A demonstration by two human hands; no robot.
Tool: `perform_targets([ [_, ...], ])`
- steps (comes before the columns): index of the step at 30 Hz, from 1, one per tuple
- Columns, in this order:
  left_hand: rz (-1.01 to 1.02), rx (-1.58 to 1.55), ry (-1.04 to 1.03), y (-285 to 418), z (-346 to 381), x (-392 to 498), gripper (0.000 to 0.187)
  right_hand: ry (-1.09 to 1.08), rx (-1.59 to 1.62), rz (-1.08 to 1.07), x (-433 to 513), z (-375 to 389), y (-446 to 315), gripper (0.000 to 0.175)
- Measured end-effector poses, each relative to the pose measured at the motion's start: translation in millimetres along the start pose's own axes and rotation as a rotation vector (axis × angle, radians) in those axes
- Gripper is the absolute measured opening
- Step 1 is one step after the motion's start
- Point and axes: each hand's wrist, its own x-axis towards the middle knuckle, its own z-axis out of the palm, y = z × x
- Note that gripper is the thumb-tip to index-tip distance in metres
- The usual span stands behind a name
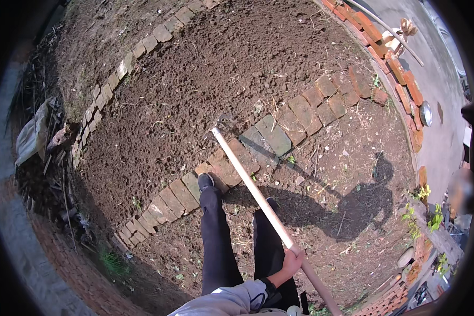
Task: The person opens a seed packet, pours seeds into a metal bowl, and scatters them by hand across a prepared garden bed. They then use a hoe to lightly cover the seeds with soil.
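Observation:
My left hand [293, 261], below a grey sleeve with a dark cuff, is closed around the pale wooden handle [256, 191] of a long garden tool. The handle slants from the bottom right up to a dark metal head [226, 123], which looks tined and rests on loose brown soil [205, 91] just beyond a row of bricks. My right hand is out of view; the handle's lower end runs off the bottom edge. My left foot [206, 181], in a dark shoe, stands on the brick row [173, 197]; the other foot is on the ground behind it, partly hidden by the handle.
A second brick row [138, 49] borders the soil at upper left. Stacked red bricks [410, 87] edge a concrete strip at right, with a metal bowl [426, 113] and a pole [395, 35]. Dry stalks and a pale sack [33, 132] lie left. A leafy shrub [434, 217] stands lower right.

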Motion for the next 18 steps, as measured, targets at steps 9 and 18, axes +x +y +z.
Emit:
perform_targets([
  [9,-0.154,-0.162,-0.071,6.4,-84.3,88.5,0.054,0.011,-0.05,0.102,8.6,14.8,-62.6,0.049],
  [18,-0.085,-0.145,-0.123,6.2,-174.0,60.7,0.053,-0.114,-0.046,0.248,-34.3,78.2,-112.5,0.046],
])
